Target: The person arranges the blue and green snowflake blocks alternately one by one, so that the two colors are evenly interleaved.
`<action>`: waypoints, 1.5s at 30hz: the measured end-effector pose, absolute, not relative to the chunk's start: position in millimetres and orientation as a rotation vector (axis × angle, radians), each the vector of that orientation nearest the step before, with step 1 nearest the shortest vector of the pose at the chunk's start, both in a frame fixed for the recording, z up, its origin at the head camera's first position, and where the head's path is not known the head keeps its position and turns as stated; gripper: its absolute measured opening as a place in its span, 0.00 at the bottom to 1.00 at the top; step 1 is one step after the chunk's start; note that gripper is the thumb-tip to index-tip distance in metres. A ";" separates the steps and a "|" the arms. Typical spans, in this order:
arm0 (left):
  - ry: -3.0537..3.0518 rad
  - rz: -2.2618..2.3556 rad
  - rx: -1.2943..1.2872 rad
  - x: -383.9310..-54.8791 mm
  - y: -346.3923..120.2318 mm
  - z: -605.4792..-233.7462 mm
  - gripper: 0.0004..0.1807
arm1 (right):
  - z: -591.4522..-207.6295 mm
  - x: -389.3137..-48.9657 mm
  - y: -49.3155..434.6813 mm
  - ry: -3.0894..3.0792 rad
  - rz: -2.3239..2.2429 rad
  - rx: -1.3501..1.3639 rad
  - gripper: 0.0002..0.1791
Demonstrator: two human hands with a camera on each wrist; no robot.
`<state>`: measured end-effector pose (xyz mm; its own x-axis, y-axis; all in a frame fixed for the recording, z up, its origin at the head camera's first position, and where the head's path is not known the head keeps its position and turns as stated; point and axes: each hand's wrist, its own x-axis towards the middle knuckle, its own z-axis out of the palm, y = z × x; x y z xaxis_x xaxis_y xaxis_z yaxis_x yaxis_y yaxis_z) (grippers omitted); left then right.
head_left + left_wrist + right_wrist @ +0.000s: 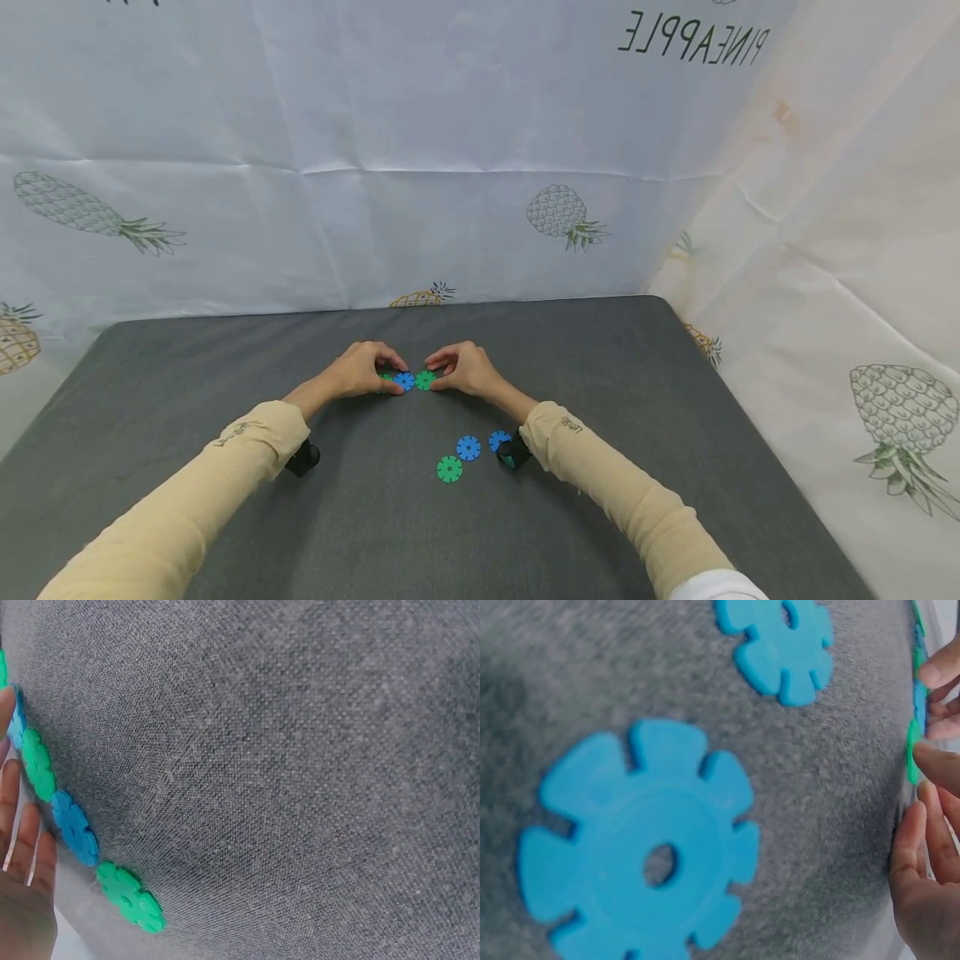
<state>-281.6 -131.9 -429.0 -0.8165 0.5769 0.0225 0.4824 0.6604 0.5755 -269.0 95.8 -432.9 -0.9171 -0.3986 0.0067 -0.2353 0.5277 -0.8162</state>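
Note:
My left hand point(360, 369) pinches a blue notched plastic disc point(404, 381) between thumb and finger. Facing it, my right hand point(467, 371) grips a green notched disc point(425, 381) at its right side. These two discs meet edge to edge, or nearly so. Further discs continue the line to the left; in the left wrist view a green disc point(37, 765), a blue disc point(74, 827) and an end green disc point(129, 896) lie beside the left fingers. From the head, the left hand hides most of that part.
Nearer the body lie a loose green disc point(450, 469), a blue disc point(468, 447) and another blue disc point(499, 440), the last partly under the right wrist camera point(514, 452). A grey cloth-covered table point(375, 517) meets a pineapple-print curtain point(450, 233) behind.

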 end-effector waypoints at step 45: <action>2.569 0.983 1.152 -291.7 -113.5 -437.6 0.16 | -450.4 -165.5 219.9 1.998 -1.787 -0.780 0.21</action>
<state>-291.7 -113.5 -437.6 -0.6909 0.7136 0.1160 0.6089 0.4877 0.6256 -165.5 219.9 -450.4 -0.7879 -0.6075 0.1010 -0.1679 0.0541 -0.9843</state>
